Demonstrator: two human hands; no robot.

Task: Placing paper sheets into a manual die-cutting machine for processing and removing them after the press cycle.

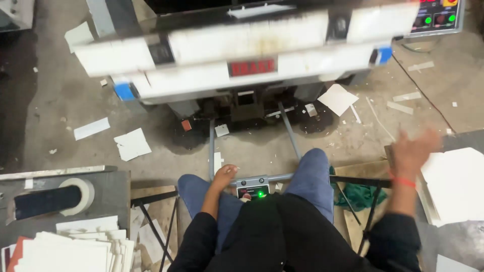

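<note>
Viewpoint: the head camera looked down on a seated person in blue jeans and a dark top, knees apart, facing a large white machine.
Left hand: the left hand rested on the left knee, fingers loosely curled and holding nothing — its fingertips lay close to the small control box.
Right hand: the right hand was raised out to the right, blurred, fingers spread open and empty; a red band circled the wrist.
Control box: a small grey unit with a lit green light sat between the knees, mounted on a thin metal frame that ran forward to the machine.
White sheets, right: a stack of white sheets lay just beside the right hand, below and to its right.
White sheets, left: another pile of white cards sat at the lower left, near a roll of tape on a grey table.
Floor: a concrete floor littered with white paper offcuts.
Panel: a control panel with coloured buttons stood at the upper right.
Cloth: a green rag lay beside the right thigh.
</note>
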